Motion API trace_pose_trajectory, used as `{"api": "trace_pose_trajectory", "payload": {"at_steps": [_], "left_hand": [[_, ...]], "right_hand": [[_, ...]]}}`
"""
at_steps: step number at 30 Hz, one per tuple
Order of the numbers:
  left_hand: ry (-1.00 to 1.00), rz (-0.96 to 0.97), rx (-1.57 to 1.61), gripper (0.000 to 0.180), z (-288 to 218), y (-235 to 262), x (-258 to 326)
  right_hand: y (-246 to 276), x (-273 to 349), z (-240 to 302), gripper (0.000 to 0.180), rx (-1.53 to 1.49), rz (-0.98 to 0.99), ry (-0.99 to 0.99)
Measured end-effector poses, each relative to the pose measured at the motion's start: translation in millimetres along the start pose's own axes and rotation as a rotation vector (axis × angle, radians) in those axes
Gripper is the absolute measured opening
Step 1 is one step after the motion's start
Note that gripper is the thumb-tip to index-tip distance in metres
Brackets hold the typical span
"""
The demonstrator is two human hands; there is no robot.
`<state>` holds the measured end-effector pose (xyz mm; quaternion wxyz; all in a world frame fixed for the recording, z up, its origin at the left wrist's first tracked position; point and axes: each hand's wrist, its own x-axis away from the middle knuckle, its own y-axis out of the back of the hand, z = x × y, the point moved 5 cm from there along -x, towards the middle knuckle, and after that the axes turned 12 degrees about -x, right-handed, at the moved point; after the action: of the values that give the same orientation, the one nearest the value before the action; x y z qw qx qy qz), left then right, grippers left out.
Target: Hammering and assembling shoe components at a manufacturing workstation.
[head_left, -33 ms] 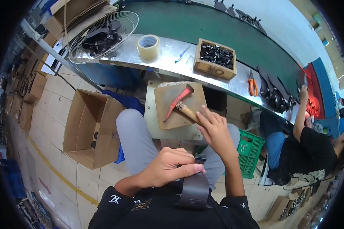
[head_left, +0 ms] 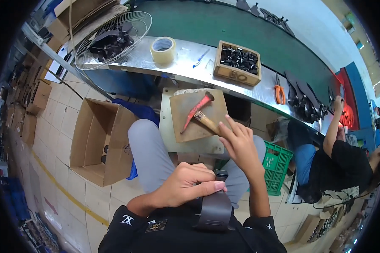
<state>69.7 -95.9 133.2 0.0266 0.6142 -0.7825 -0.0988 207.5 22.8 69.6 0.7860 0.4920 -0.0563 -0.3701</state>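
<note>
Close to my body, my left hand [head_left: 194, 184] is closed on a wide, dark brown strap [head_left: 215, 208]. A black rectangular buckle [head_left: 221, 173] pokes up at the strap's upper end, beside my thumb. My right hand [head_left: 240, 145] reaches forward with fingers stretched and apart, thumb and index finger at the end of a hammer's wooden handle. That hammer [head_left: 197, 113] has a red head, one end broad and the other tapering to a point. It lies on a brown square board [head_left: 182, 107] on a pale work block [head_left: 166, 139] in front of my knees.
Across the metal bench edge [head_left: 185, 71] stand a wire basket [head_left: 82, 59] of dark parts, a tape roll [head_left: 163, 50], a wooden box [head_left: 236, 76] of black pieces and orange-handled pliers [head_left: 279, 95]. A cardboard box [head_left: 124, 156] stands left, a green crate [head_left: 276, 168] right, near a co-worker [head_left: 346, 164].
My right hand's fingers have shifted slightly to the right at the hammer handle. The left hand keeps its hold on the strap, and the hammer stays on the board.
</note>
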Motion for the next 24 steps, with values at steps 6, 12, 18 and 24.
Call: {"api": "trace_pose_trajectory", "payload": {"at_steps": [6, 12, 18, 24], "left_hand": [[0.013, 0.032, 0.020, 0.025, -3.3, -4.9, -3.2], [-0.045, -0.009, -0.097, 0.020, 6.4, -12.2, -13.2], [-0.214, -0.379, -0.812, 0.027, 4.9, -5.7, -54.0], [-0.032, -0.125, -0.419, 0.054, 24.4, -37.9, -87.6]], "right_hand": [[21.0, 32.1, -2.0, 0.020, -0.440, -0.182, -0.153], [14.8, 67.7, 4.4, 0.036, -1.097, 0.101, -0.244], [9.5, 136.7, 20.3, 0.064, -1.781, 0.315, -0.273], [39.7, 189.7, -35.0, 0.049, -1.592, -0.384, -0.572]]}}
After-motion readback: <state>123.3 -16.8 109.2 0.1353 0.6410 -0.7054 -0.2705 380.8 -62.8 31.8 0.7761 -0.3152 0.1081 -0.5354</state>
